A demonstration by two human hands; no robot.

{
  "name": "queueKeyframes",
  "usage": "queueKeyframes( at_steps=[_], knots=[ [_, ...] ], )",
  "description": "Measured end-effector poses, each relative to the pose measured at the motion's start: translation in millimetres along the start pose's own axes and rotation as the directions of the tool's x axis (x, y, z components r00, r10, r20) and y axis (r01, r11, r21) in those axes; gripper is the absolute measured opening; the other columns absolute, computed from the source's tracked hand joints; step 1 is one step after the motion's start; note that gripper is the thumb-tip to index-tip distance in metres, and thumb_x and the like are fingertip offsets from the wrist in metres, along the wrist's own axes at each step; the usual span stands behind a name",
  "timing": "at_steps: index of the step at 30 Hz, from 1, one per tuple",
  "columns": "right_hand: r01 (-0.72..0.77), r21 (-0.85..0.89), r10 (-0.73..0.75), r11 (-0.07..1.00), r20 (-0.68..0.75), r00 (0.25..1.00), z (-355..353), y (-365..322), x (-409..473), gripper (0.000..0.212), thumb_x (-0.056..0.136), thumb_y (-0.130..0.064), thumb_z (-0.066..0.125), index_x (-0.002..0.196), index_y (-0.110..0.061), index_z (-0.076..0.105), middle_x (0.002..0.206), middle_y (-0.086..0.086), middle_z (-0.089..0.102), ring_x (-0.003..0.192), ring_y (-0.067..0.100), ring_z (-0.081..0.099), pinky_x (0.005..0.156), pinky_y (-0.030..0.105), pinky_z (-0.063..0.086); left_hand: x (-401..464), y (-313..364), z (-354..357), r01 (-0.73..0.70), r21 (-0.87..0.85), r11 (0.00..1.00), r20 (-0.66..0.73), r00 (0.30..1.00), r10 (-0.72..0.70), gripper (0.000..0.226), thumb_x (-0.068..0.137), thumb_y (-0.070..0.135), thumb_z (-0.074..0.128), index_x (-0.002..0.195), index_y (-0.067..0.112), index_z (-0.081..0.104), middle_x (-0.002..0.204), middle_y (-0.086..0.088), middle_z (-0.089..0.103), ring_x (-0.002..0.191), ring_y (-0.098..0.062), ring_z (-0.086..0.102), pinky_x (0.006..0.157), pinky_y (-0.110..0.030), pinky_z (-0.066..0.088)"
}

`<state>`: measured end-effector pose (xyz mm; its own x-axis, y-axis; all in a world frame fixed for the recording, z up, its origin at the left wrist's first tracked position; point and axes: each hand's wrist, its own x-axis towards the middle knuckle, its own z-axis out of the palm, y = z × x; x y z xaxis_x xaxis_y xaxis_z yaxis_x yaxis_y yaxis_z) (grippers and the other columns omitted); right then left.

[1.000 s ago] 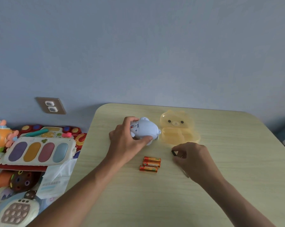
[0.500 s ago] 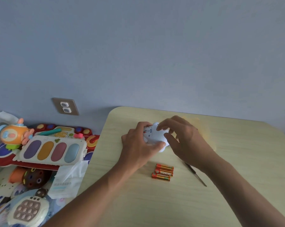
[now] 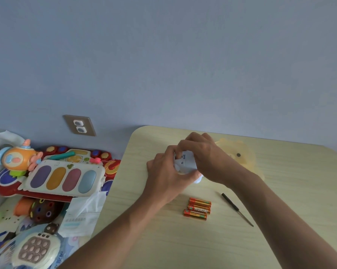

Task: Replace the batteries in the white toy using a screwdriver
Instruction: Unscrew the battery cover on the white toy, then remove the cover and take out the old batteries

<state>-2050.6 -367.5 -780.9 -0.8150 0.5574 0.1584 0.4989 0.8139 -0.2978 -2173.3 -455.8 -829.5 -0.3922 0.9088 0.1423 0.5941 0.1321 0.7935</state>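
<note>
The white toy [image 3: 184,164] rests on the pale wooden table [image 3: 280,220], mostly covered by both hands. My left hand [image 3: 164,177] wraps around its left side and holds it. My right hand [image 3: 204,158] lies over its top and right side, fingertips curled onto the toy's underside, where a small opening shows. Three orange batteries [image 3: 198,209] lie side by side on the table just below the hands. A thin black screwdriver [image 3: 236,208] lies loose to the right of the batteries, touched by neither hand.
A translucent yellow bear-shaped case [image 3: 239,156] lies behind my right hand. Left of the table, lower down, is a pile of colourful toys [image 3: 62,177], a pop-button game [image 3: 34,249] and a plastic bag [image 3: 82,214]. A wall socket [image 3: 79,125] sits on the blue wall.
My right hand let go of the screwdriver, which now lies on the table, and moved up onto the white toy. My left hand kept its hold on the toy.
</note>
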Motion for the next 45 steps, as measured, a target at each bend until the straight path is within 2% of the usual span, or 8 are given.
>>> queueKeyframes(
  at_steps=[7,12,18,22,27,32,36,45],
  knots=[
    [0.001,-0.025,0.000,1.000,0.070,0.998,-6,-4,2,0.046,0.090,0.003,0.037,0.111,-0.033,0.056,0.112,-0.006,0.050,0.098,0.025,0.040,0.076,0.033,0.041,2,-3,2,-0.015,0.011,1.000,0.012,1.000,0.015,0.052,0.069,0.061,0.078,0.107,0.038,0.049,0.089,0.020,0.062,0.098,-0.005,0.057,0.103,-0.042,0.042],
    [-0.011,-0.008,0.012,1.000,0.111,0.994,-12,-11,-2,0.016,0.091,-0.040,0.050,0.107,-0.036,0.051,0.108,-0.008,0.049,0.100,0.022,0.043,0.088,0.040,0.045,2,-1,1,-0.018,0.021,1.000,0.053,0.998,0.017,0.051,0.066,0.063,0.068,0.107,0.040,0.048,0.094,0.022,0.062,0.100,-0.004,0.056,0.103,-0.042,0.041],
    [-0.105,0.237,0.099,0.966,0.040,0.994,-20,-1,-10,0.036,0.078,-0.019,0.072,0.107,-0.036,0.062,0.103,-0.011,0.060,0.099,0.011,0.055,0.083,0.029,0.050,0,-3,0,0.004,-0.036,0.999,0.032,0.999,-0.003,0.060,0.067,0.064,0.071,0.119,0.037,0.052,0.097,0.021,0.063,0.103,0.001,0.052,0.107,-0.043,0.039],
    [-0.078,0.191,0.082,0.979,-0.012,0.997,-21,0,-18,0.039,0.078,-0.022,0.075,0.115,-0.030,0.066,0.106,-0.010,0.067,0.096,0.007,0.057,0.079,0.014,0.042,-2,-2,0,0.007,-0.044,0.999,0.033,0.999,-0.005,0.065,0.064,0.064,0.073,0.119,0.039,0.053,0.099,0.020,0.065,0.105,-0.003,0.055,0.106,-0.045,0.041],
    [-0.115,0.169,0.114,0.979,0.015,0.993,-28,-5,-16,0.042,0.077,-0.023,0.077,0.117,-0.029,0.068,0.104,-0.016,0.068,0.093,0.003,0.056,0.074,0.009,0.042,-3,0,-2,0.035,-0.072,0.997,0.034,0.999,-0.033,0.066,0.058,0.065,0.071,0.116,0.038,0.054,0.096,0.020,0.063,0.103,0.002,0.053,0.105,-0.045,0.043],
    [-0.172,0.355,0.223,0.919,-0.106,0.969,-38,1,-26,0.040,0.075,-0.028,0.080,0.113,-0.031,0.072,0.106,-0.018,0.072,0.099,0.003,0.067,0.088,0.029,0.058,-4,1,-2,0.020,-0.050,0.999,0.026,1.000,-0.019,0.064,0.064,0.063,0.075,0.119,0.039,0.053,0.097,0.022,0.065,0.101,0.003,0.054,0.111,-0.042,0.038],
    [-0.256,0.291,0.313,0.922,-0.170,0.934,-52,13,-55,0.041,0.074,-0.035,0.082,0.113,-0.031,0.072,0.102,-0.020,0.071,0.094,0.000,0.066,0.084,0.027,0.059,-2,1,-2,0.031,-0.058,0.998,0.034,0.999,-0.029,0.067,0.056,0.067,0.068,0.116,0.041,0.054,0.095,0.021,0.069,0.100,0.003,0.060,0.109,-0.040,0.041],
    [-0.520,0.196,0.544,0.831,-0.098,0.833,-43,31,-154,0.029,0.069,-0.032,0.084,0.092,-0.036,0.066,0.084,-0.025,0.068,0.080,-0.002,0.064,0.070,0.024,0.055,-3,1,-2,0.051,-0.102,0.993,0.044,0.998,-0.047,0.075,0.052,0.071,0.069,0.118,0.038,0.056,0.097,0.021,0.064,0.100,-0.001,0.062,0.104,-0.044,0.048]
  ],
)
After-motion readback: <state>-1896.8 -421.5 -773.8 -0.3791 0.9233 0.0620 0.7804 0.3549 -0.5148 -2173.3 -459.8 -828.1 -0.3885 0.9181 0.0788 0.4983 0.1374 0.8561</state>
